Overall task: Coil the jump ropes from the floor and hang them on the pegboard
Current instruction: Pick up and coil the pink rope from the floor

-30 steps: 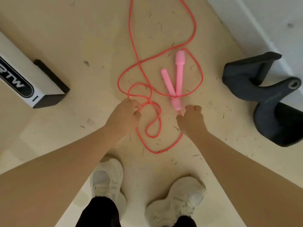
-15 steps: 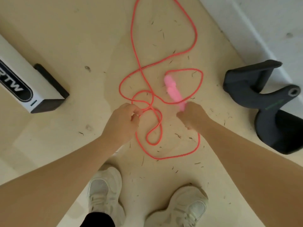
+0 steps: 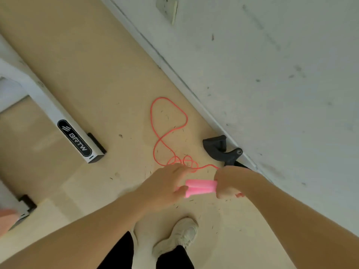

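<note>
Your left hand (image 3: 165, 186) and right hand (image 3: 227, 181) both grip the pink handles (image 3: 201, 188); the rope (image 3: 169, 131) trails on the floor (image 3: 97, 74) — loosely looped.

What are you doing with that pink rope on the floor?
A person is picking up a jump rope. Both hands, the left hand and the right hand, hold the two pink plastic handles side by side. The thin coral-red rope cord trails in loose loops on the beige floor, not yet coiled.
</note>
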